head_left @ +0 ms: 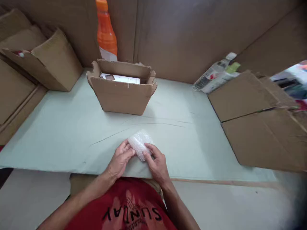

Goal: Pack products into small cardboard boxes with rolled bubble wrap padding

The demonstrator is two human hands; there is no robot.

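A small bundle wrapped in clear bubble wrap (139,142) lies on the pale green table cover (72,134) near its front edge. My left hand (120,160) grips its left end with curled fingers. My right hand (156,163) pinches its lower right side with thumb and fingers. What the wrap contains is hidden. Behind the bundle stands an open cardboard box (121,92) with a white item (121,78) inside.
A second open cardboard box (51,62) sits at the far left. An orange bottle (105,32) stands behind the middle box. Flattened cardboard sheets (259,124) cover the right side, with a plastic-wrapped pack (216,75) behind them. Cardboard walls enclose the back.
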